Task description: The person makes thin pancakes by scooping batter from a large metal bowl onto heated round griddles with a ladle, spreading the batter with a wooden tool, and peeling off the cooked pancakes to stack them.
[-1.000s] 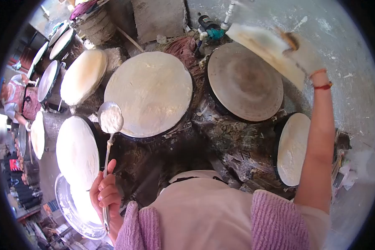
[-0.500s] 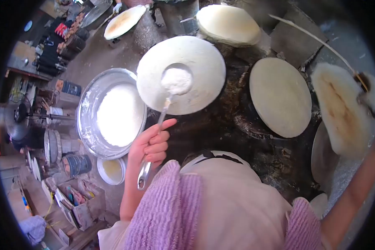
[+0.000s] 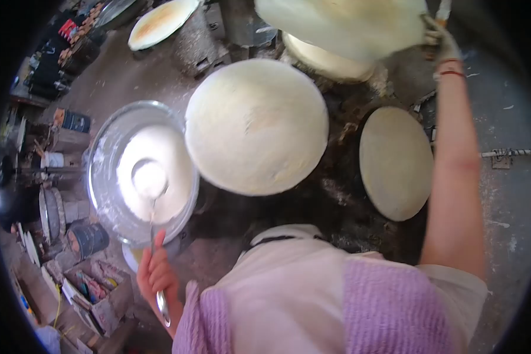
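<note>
My left hand [image 3: 157, 274] is closed round the handle of a metal ladle [image 3: 150, 179]. The ladle's bowl is at the white batter [image 3: 177, 189] inside a wide metal basin [image 3: 103, 177]. At the upper right, my right hand [image 3: 445, 47], pale as if gloved, is wrapped round a thin stick [image 3: 444, 10], whose far end is out of view. Beside its fingers spreads a large thin flatbread [image 3: 342, 23], held over a pale round stack [image 3: 324, 62]. Between the hands lies a round griddle [image 3: 256, 127] coated with pale batter.
A second pale round griddle [image 3: 395, 164] sits to the right, near my right forearm. A browned flatbread [image 3: 162, 22] lies at the far left. Buckets [image 3: 88, 240] and a box of odds and ends [image 3: 100, 289] stand left of the basin.
The ladle has moved from the middle griddle left to the basin. My right hand has come up from the right edge, swinging the flatbread across to the far stack. The view has shifted.
</note>
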Demonstrator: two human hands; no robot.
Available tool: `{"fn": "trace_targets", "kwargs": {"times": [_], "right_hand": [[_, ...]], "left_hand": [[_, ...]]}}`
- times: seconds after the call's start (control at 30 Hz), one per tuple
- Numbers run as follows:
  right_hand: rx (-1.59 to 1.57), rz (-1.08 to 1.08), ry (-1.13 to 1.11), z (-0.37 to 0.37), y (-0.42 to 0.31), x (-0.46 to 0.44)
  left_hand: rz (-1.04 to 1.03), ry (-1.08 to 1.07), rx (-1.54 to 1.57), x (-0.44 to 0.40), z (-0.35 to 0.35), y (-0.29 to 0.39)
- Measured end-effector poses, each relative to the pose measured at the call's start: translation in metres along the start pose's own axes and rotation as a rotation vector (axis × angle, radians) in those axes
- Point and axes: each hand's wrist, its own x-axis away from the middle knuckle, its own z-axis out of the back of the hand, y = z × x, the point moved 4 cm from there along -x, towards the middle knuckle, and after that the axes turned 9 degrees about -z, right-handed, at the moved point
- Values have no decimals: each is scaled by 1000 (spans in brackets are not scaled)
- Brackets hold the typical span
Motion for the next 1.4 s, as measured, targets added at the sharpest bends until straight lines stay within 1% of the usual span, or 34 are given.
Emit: {"fn": "trace_targets", "kwargs": {"times": [0.03,0.07,0.13,0.17,0.2,0.27,0.3,0.33,0.43,0.47,0.5,0.53,0.57,0.6,0.63,0.67,0.7,0.77,0.8,0.83,0.87,0.9,0.97,1.03,1.1,1.13,1.17,1.2,1.23,1.27,1.3,1.37,1.4], "right_hand": [[-59,2,125,-36,24,8],[-178,-34,-130,-13,42,-32],[-423,12,53,-4,95,-72],[-439,37,153,-2,124,-82],[-483,-19,122,-10,149,-71],[-645,-162,302,22,212,-107],[-696,-191,454,6,221,-93],[-744,-190,361,28,256,-116],[-596,-256,635,43,306,-122],[-596,-271,635,47,315,-127],[-541,-269,720,49,320,-126],[-481,-274,797,50,330,-128],[-534,-224,661,63,341,-139],[-458,-257,691,56,340,-128],[-383,-281,718,45,318,-113],[-368,-466,776,39,299,-100],[-371,-478,770,44,298,-97],[396,-183,1044,66,272,-84],[393,-186,1047,61,267,-71],[278,-71,911,48,260,-57],[164,42,778,33,251,-39],[159,43,789,16,242,-7],[278,-95,496,-40,232,74],[292,-217,381,-85,243,158],[321,-156,237,-110,278,222],[371,-135,222,-115,301,240],[417,-118,209,-121,319,254],[431,-181,210,-130,329,262],[444,-242,207,-151,328,269],[476,-427,191,-167,321,276],[588,-106,169,-164,343,268],[658,-200,119,-184,342,271],[711,-93,116,-197,345,273]], "left_hand": [[-46,-3,40,3,-5,-4],[-99,0,76,5,-10,-8],[-139,1,50,7,-22,-21],[-180,3,31,4,-26,-25],[-197,2,18,3,-28,-27],[-222,-17,13,-3,-33,-33],[-245,-35,13,-6,-35,-36],[-254,-36,11,-11,-36,-39],[-281,-40,-14,-17,-40,-46],[-253,-79,-2,-20,-42,-49],[-229,-117,10,-23,-43,-51],[-251,-102,8,-27,-44,-55],[-219,-104,-20,-30,-45,-58],[-186,-108,-49,-33,-47,-61],[-210,-95,-57,-36,-48,-63],[-163,-80,-127,-41,-49,-68],[-109,-71,-196,-47,-48,-73],[25,-72,-236,-64,-44,-80],[93,-67,-270,-75,-42,-85],[163,-61,-305,-86,-40,-91],[225,-65,-264,-99,-38,-100],[291,-70,-222,-112,-35,-110],[504,-126,-121,-139,-25,-125],[573,-145,-263,-163,-9,-136],[499,-199,-822,-188,6,-139],[510,-205,-816,-191,7,-148],[399,-156,-1102,-194,11,-153],[275,-106,-1386,-192,13,-152],[284,-111,-1386,-187,18,-152],[219,-105,-1410,-183,21,-149],[151,-101,-1434,-179,24,-144],[151,-103,-1446,-167,34,-129],[137,-93,-1421,-160,40,-119]]}}
